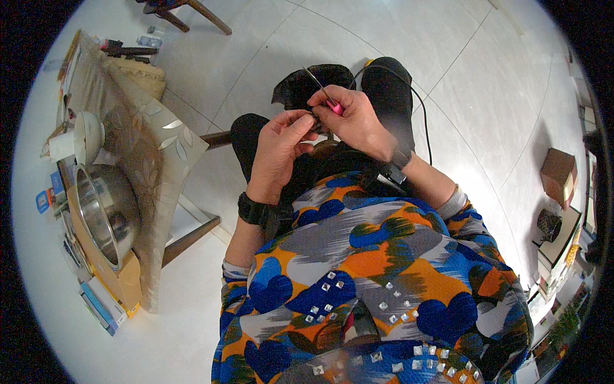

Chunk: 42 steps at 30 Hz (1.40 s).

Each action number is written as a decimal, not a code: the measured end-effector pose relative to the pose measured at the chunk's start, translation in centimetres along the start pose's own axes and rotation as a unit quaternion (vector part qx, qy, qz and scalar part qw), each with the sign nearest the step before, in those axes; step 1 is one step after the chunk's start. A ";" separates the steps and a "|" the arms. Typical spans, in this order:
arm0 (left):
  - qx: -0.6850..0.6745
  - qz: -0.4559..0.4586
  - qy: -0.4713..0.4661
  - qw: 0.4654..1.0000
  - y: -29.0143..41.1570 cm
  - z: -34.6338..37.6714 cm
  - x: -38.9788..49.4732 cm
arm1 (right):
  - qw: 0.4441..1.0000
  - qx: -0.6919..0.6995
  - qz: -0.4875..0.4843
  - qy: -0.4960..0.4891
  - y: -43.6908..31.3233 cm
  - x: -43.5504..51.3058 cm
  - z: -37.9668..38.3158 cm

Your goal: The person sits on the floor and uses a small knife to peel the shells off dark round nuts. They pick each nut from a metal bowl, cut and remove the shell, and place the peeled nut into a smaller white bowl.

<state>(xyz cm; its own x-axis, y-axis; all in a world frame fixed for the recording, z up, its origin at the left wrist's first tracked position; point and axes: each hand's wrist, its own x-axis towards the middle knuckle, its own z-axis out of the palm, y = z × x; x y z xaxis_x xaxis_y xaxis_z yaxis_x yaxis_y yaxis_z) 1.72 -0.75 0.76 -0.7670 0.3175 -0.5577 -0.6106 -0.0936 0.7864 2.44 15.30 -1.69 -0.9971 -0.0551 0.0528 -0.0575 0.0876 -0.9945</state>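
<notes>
My left hand (288,139) pinches a small dark item (315,126) between thumb and fingers; what it is cannot be told. Close beside it, my right hand (357,120) holds a thin pointed metal tool with a pink handle (336,108), its shaft (314,78) pointing up and left, away from me. The fingertips of my right hand also meet the dark item. Beyond the hands, between my knees, lies a black bag or cloth (331,77), partly covered by the right hand. A dark band is on each wrist.
On the left stands a table with a clear patterned cover (180,144), bearing a steel bowl (115,211), a white bowl (88,137) and boxes. A black cable (425,120) runs over the tiled floor to my right. A brown box (559,175) stands farther right. Wooden legs (206,14) show at the top left.
</notes>
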 end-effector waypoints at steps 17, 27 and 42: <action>-0.034 0.032 -0.011 0.999 -0.9 -0.7 0.1 | 0.976 0.146 0.155 -0.035 0.7 1.0 -0.2; -0.060 0.099 -0.009 0.993 -0.8 -1.0 0.2 | 0.989 0.026 0.145 0.024 1.2 2.3 0.0; -0.104 0.100 0.037 0.989 -1.0 -1.6 0.4 | 0.994 0.008 0.110 -0.017 0.1 2.4 0.5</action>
<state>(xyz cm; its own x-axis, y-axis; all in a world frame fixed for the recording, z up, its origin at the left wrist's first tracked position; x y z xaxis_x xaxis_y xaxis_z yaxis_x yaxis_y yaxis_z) 1.70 -2.04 -0.64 -0.8838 0.2038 -0.4211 -0.4673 -0.3426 0.8150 0.06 14.68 -1.74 -0.9832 -0.0707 -0.1683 0.1622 0.0847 -0.9831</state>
